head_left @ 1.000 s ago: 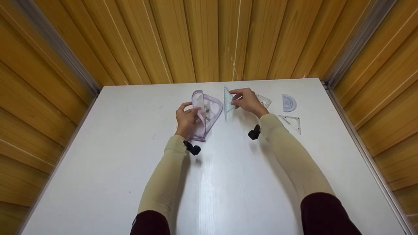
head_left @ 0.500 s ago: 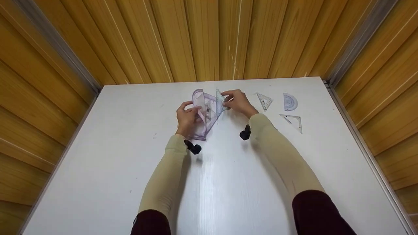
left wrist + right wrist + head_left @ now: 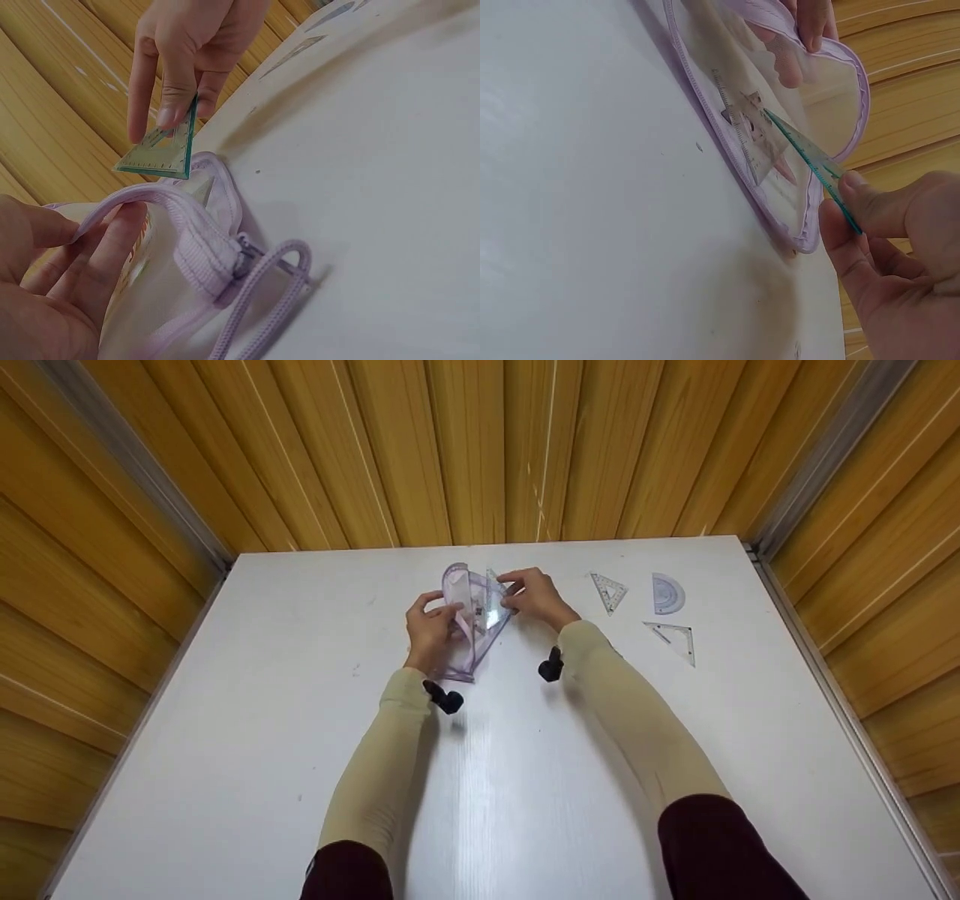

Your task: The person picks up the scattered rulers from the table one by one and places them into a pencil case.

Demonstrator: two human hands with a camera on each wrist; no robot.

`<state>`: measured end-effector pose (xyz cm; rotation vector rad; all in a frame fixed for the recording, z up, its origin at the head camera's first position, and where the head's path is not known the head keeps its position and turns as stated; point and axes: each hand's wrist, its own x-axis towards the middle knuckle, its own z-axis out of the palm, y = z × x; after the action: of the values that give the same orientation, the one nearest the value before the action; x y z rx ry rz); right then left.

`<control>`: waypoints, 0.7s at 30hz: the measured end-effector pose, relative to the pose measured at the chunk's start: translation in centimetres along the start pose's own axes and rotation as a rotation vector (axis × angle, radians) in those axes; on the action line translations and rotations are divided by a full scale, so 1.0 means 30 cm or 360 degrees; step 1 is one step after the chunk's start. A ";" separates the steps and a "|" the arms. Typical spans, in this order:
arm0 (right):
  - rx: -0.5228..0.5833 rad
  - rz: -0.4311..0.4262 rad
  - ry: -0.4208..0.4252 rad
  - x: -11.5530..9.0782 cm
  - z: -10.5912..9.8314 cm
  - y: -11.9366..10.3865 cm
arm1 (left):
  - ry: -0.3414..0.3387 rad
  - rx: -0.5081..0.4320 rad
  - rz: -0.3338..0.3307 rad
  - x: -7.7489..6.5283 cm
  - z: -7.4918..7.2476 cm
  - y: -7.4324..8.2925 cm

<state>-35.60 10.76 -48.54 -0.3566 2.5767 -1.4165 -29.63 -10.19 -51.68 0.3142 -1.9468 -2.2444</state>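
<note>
Over the last second the right hand (image 3: 536,596) had carried a teal-edged set square (image 3: 169,156) leftward from beside the lavender zip pouch (image 3: 459,585) until it overlapped the pouch in the head view, which suggested that the work had reached the pouch's lifted opening. The right fingers pinched the set square near one corner, its free end reaching away from them toward the pouch, though whether the tip was already inside could not be told. The left hand (image 3: 430,630), hardly moved, pinched the pouch's raised edge.
</note>
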 end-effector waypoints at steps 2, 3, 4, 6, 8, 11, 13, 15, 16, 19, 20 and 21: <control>-0.0014 0.0002 0.0003 0.004 0.008 0.000 | 0.0001 0.0006 -0.0012 -0.001 0.001 0.001; -0.0022 0.0003 0.0005 0.007 0.012 0.000 | 0.0003 0.0008 -0.0016 -0.002 0.001 0.002; -0.0029 -0.0001 0.0004 0.009 0.016 -0.001 | 0.0005 0.0011 -0.0020 -0.002 0.000 0.002; -0.0039 -0.0001 0.0000 0.013 0.024 -0.002 | 0.0005 0.0020 -0.0021 -0.003 -0.001 0.003; -0.0051 -0.0008 -0.0003 0.016 0.030 -0.003 | 0.0000 -0.0003 -0.0014 -0.003 0.000 0.003; -0.0063 -0.0018 -0.0016 0.018 0.042 -0.006 | -0.0015 -0.0059 -0.0017 -0.002 -0.001 0.001; -0.0072 -0.0019 -0.0023 0.019 0.051 -0.007 | -0.0029 -0.0088 -0.0030 -0.004 -0.002 0.000; -0.0074 -0.0015 -0.0033 0.020 0.062 -0.007 | -0.0038 -0.0086 -0.0036 -0.006 -0.002 0.001; -0.0076 -0.0010 -0.0037 0.021 0.068 -0.007 | -0.0039 -0.0075 -0.0036 -0.007 -0.002 0.001; -0.0091 -0.0008 -0.0037 0.026 0.082 -0.006 | -0.0037 -0.0046 -0.0028 -0.009 -0.002 0.002; -0.0094 -0.0010 -0.0033 0.028 0.087 -0.005 | -0.0034 -0.0039 -0.0023 -0.009 -0.002 0.002; -0.0097 -0.0009 -0.0031 0.030 0.091 -0.005 | -0.0032 -0.0035 -0.0022 -0.009 -0.002 0.003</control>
<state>-35.71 8.22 -49.89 -0.3843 2.6098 -1.3320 -29.35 -10.19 -51.59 0.3042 -1.9339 -2.2847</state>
